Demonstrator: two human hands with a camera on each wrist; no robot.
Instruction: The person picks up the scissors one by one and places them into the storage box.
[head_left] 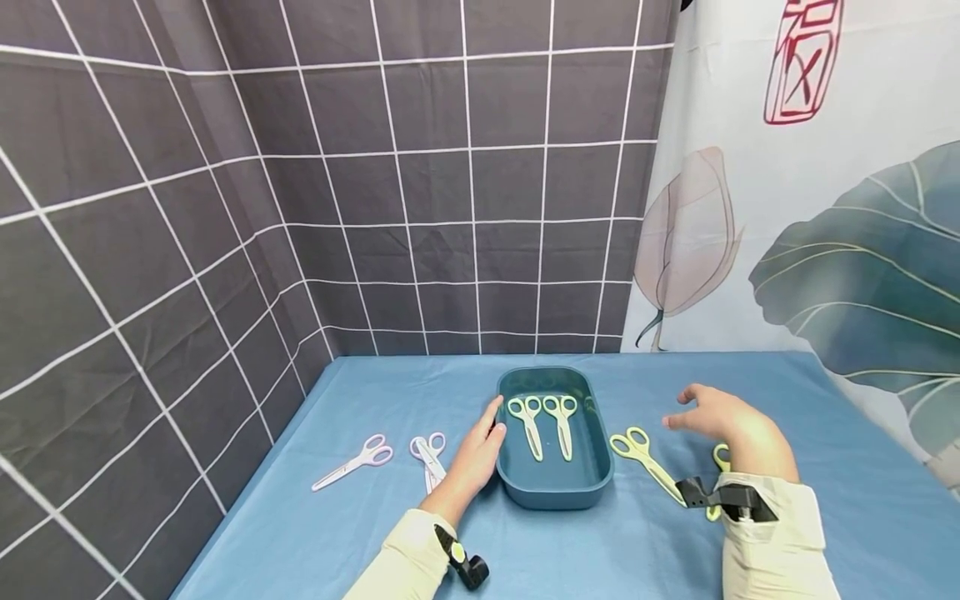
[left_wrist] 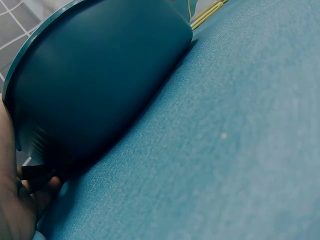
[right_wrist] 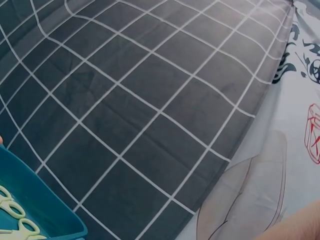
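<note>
Against the left wall of the teal tray (head_left: 555, 496) (left_wrist: 95, 75) (right_wrist: 55, 210) rests my left hand (head_left: 474, 458) (left_wrist: 15, 210), its fingers fairly straight along the side. Two pale green scissors, one on the left (head_left: 531, 429) and one on the right (head_left: 562, 429), lie side by side inside. My right hand (head_left: 731, 425) is raised to the right of the tray, empty, with thumb and fingers apart. Below and left of it lie yellow-green scissors (head_left: 652, 467); another yellow-green pair (head_left: 721, 457) is partly hidden by the right wrist.
Pink-and-white scissors (head_left: 367, 454) lie at the left on the blue cloth (head_left: 600, 558). More whitish scissors (head_left: 431, 458) lie beside the left hand, partly hidden. A dark grid-patterned curtain (head_left: 450, 192) and a white printed one (head_left: 720, 83) hang behind.
</note>
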